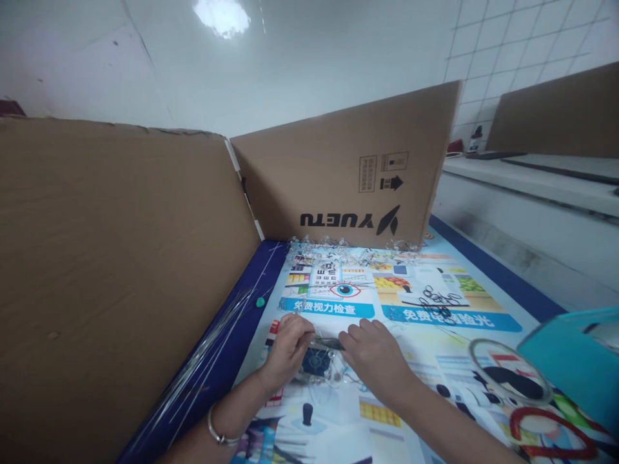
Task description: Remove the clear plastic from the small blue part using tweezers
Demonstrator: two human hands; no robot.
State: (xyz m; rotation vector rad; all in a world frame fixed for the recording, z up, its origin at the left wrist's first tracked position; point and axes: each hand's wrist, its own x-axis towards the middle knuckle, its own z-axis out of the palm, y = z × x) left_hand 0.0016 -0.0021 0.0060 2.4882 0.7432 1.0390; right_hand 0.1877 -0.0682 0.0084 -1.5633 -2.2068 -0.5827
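My left hand (289,348) and my right hand (374,354) meet low on a printed poster mat (435,322). Both have fingers curled around a small clear plastic item (322,357) with a dark blue part inside; what it is I cannot make out. A thin dark strip runs between the fingertips. A silver bracelet (220,433) circles my left wrist.
Cardboard walls stand at the left (111,277) and at the back (348,167). Clear plastic bits (338,245) line the back wall's foot. Black rings (438,299), a clear round lid (510,370), a red ring (551,435) and a teal box (575,357) lie to the right.
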